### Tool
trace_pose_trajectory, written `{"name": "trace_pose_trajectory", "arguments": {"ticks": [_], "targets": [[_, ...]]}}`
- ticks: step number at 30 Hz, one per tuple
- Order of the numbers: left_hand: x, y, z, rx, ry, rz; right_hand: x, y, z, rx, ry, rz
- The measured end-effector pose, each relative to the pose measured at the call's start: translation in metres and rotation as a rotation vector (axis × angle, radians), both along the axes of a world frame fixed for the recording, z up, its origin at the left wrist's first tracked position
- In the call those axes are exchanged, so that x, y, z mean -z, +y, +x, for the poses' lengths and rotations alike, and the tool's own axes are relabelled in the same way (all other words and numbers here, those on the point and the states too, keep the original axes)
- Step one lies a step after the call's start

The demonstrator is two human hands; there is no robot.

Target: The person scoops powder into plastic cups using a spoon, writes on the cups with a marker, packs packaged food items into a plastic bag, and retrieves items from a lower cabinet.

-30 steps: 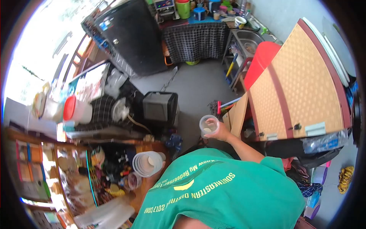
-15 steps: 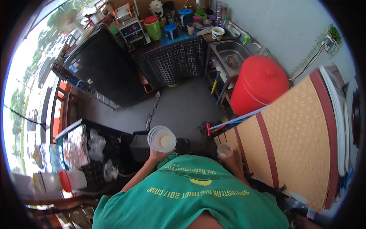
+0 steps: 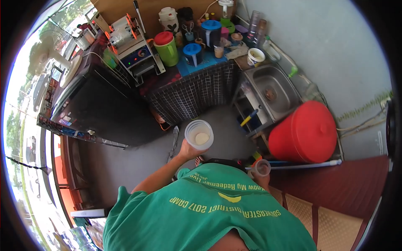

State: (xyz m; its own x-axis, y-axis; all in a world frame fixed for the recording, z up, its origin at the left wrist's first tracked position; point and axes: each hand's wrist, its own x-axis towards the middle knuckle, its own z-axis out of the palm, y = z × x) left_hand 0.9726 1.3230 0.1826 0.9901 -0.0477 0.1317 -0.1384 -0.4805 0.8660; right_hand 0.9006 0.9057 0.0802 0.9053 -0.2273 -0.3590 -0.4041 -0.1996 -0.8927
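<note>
My left hand is wrapped round a large clear plastic cup, which looks like a nested stack, with something pale and round at its bottom. To the right, lower down, my right hand holds a smaller clear cup by its side; its contents are too small to make out. Both cups are in front of the green shirt, a gap between them, their mouths facing up towards the camera.
Ahead stands a counter with a checked cloth, a green jug and a sealing machine. A steel sink and red bin are on the right, a black fridge on the left.
The view has shifted forward, so the counter, sink and red bin appear nearer. The large cup has moved from low left to in front of the shirt. Both hands keep their cups.
</note>
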Motion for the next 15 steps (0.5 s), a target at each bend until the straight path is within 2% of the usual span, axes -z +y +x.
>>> {"name": "trace_pose_trajectory", "arguments": {"ticks": [1, 2, 4, 5, 7, 8, 10, 11, 15], "targets": [[0.003, 0.016, 0.02, 0.0, -0.032, -0.02, -0.027, 0.03, 0.029, 0.022, -0.041, 0.096], [-0.003, 0.03, 0.036, -0.003, -0.025, -0.014, -0.018, 0.042, 0.057, 0.02, -0.034, 0.102], [-0.015, 0.051, 0.067, -0.004, 0.01, 0.049, 0.006, 0.053, 0.117, -0.18, -0.239, -0.315], [-0.008, 0.062, 0.079, -0.006, 0.015, 0.05, 0.003, 0.068, 0.145, -0.183, -0.234, -0.313], [0.016, 0.083, 0.102, -0.122, 0.01, -0.038, -0.015, 0.101, 0.205, -0.243, -0.227, -0.105], [0.02, 0.09, 0.112, -0.126, 0.016, -0.041, -0.008, 0.111, 0.235, -0.247, -0.221, -0.107], [0.028, 0.102, 0.134, -0.167, 0.063, -0.162, 0.012, 0.131, 0.295, -0.412, -0.317, -0.078], [0.043, 0.112, 0.146, -0.217, 0.152, -0.084, 0.008, 0.144, 0.325, -0.42, -0.311, -0.08], [0.048, 0.125, 0.216, -0.296, 0.104, -0.055, -0.005, 0.198, 0.45, -0.542, -0.244, 0.074]]}}
